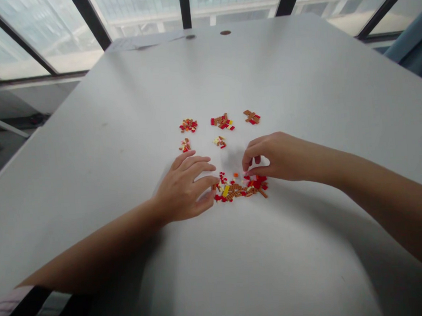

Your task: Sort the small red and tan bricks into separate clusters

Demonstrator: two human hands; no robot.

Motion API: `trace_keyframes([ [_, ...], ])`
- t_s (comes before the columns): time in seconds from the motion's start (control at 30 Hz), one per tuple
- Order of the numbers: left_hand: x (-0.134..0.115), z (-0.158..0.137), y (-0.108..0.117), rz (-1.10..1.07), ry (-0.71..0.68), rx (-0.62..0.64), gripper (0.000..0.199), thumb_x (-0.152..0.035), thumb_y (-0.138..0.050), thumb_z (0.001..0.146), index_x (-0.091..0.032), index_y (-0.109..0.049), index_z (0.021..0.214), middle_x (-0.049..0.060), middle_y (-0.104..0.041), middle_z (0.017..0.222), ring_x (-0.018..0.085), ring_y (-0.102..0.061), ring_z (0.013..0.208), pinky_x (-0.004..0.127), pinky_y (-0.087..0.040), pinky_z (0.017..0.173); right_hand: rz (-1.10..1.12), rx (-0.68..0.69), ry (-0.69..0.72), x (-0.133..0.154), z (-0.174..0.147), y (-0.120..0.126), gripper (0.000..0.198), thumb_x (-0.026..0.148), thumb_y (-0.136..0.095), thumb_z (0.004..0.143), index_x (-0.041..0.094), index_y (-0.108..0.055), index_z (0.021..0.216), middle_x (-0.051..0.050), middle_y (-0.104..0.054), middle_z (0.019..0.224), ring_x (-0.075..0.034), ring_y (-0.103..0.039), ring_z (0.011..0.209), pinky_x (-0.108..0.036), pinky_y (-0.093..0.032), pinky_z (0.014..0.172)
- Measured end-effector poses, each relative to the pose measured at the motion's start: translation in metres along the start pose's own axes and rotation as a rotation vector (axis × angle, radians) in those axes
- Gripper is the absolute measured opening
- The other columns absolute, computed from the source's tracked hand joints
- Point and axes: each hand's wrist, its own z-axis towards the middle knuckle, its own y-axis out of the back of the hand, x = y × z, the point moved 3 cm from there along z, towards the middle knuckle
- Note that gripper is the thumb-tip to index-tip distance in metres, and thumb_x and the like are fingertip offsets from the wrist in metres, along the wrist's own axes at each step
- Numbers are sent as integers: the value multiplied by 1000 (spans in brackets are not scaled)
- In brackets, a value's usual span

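When looking down at the white bench (190, 275), locate on it the main pile (238, 191) of small red, brown and yellow pieces. Find the left grip (186, 189) at the left edge of the pile, palm down, spread wide. Find the right grip (276, 156) over the far right side, set narrow, with thumb close to forefinger; cannot tell whether pinching a piece. Note a yellow piece (226, 191) within the pile and an orange piece (236, 175) at its far edge. Beyond, identify two rows: far left cluster (188, 126), far middle cluster (223, 122), far right cluster (252, 117); near left cluster (185, 146), just past the left grip, and near middle cluster (220, 142).
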Motion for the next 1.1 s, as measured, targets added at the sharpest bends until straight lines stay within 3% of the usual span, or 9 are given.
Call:
trace_keyframes([
  [0.67,0,0,0,-1,-2,-3,11,-22,-61,90,-21,-70,96,6,-74,109,24,-66,114,48,-44,110,35,-142,43,-9,3,-7,13,19,-67,80,24,-79,80,0,-75,81,-12,-64,65,-25,-46,65],
  [1.1,-8,0,7,-13,-2,-11,11,-22,-63,90,-20,-70,97,7,-74,107,25,-66,114,49,-44,110,-70,-309,-314,-18,43,-5,19,32,-62,87,19,-75,86,-5,-74,77,-18,-63,70,-31,-41,67],
])
